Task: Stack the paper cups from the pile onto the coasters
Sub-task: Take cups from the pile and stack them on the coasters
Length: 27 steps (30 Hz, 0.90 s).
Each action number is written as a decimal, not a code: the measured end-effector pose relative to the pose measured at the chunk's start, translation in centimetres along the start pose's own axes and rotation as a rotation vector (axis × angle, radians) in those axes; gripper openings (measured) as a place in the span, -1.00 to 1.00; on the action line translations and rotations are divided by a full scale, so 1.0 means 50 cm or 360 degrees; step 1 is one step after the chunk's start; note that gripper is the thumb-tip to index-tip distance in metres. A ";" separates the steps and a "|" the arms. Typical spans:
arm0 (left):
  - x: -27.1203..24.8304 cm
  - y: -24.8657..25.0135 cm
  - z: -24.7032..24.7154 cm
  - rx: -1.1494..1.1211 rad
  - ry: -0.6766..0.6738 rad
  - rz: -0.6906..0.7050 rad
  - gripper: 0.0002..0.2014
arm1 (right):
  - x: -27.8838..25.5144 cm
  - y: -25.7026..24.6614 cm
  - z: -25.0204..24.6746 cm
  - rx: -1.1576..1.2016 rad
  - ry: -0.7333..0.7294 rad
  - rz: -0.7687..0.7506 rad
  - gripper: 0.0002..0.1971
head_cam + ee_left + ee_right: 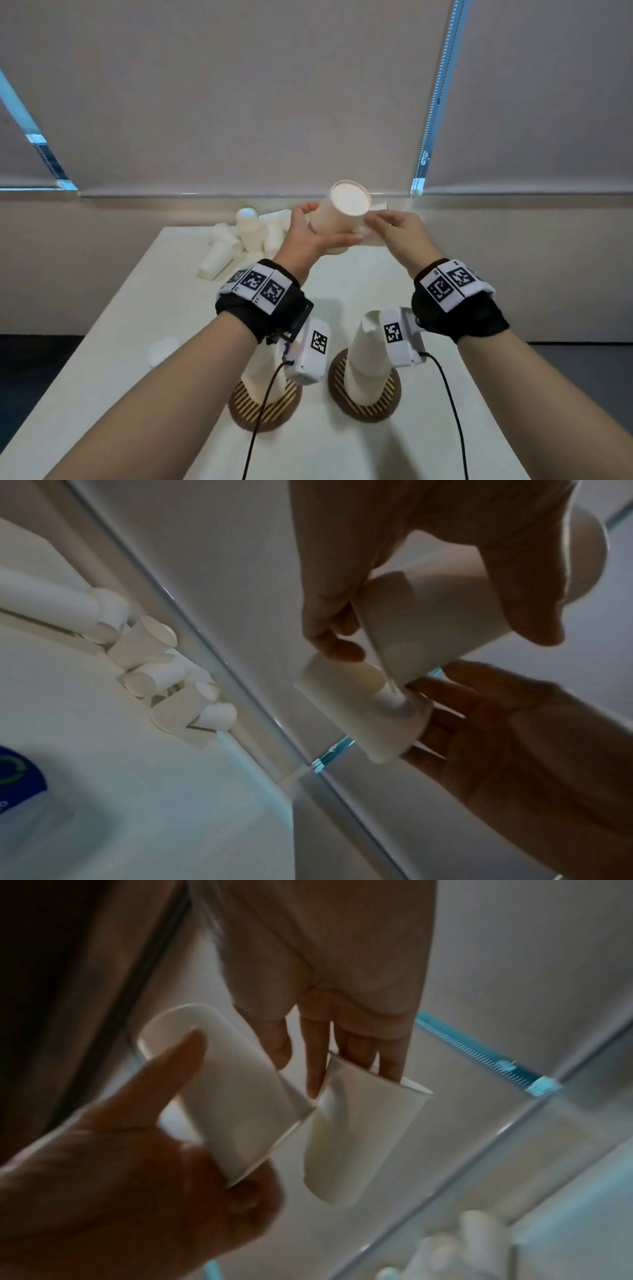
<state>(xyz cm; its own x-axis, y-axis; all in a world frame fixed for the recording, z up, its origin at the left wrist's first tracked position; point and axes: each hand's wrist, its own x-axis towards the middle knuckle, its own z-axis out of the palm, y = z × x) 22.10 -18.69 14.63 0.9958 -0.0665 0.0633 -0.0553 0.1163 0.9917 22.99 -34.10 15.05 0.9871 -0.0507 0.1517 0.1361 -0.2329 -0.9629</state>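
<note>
My left hand [318,226] grips a white paper cup [342,212] held up over the table, its base turned toward me. My right hand [387,226] pinches the rim of a second paper cup [359,1123], with fingers inside its mouth; in the head view that cup is mostly hidden. The two cups touch at their rims [390,685]. The pile of cups [239,236] lies at the table's far left. Nearer me, two striped brown coasters [246,407] [383,401] each carry a stack of upturned cups [263,370] [368,359].
The white table [102,377] runs from the wall to me, with dark floor on both sides. Closed roller blinds [239,102] with bead chains hang behind the pile. Cables from the wrist cameras trail down past the coasters.
</note>
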 end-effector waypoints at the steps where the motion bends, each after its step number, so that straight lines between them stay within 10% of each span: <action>1: -0.015 0.018 -0.008 -0.0025 -0.0027 -0.0016 -0.16 | -0.018 -0.024 0.018 0.0060 -0.0036 -0.0011 -0.79; 14: -0.132 0.073 -0.151 -0.0136 0.0611 0.0314 -0.51 | -0.145 -0.054 0.138 0.0746 -0.0083 0.0468 -0.68; 22: -0.155 0.041 -0.205 0.0090 0.0258 0.0041 -0.60 | -0.185 -0.045 0.203 0.1210 -0.0312 0.0728 -0.61; 27: -0.169 0.008 -0.214 0.0205 0.0167 0.0081 -0.28 | -0.179 -0.062 0.233 0.1170 -0.0387 0.0682 -0.69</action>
<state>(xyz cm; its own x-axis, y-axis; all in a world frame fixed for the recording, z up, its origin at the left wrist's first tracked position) 14.44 -7.46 13.28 0.9933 0.0409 0.1085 -0.1081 -0.0115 0.9941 14.69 -21.62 14.09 0.9448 0.2370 -0.2263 -0.3128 0.4460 -0.8386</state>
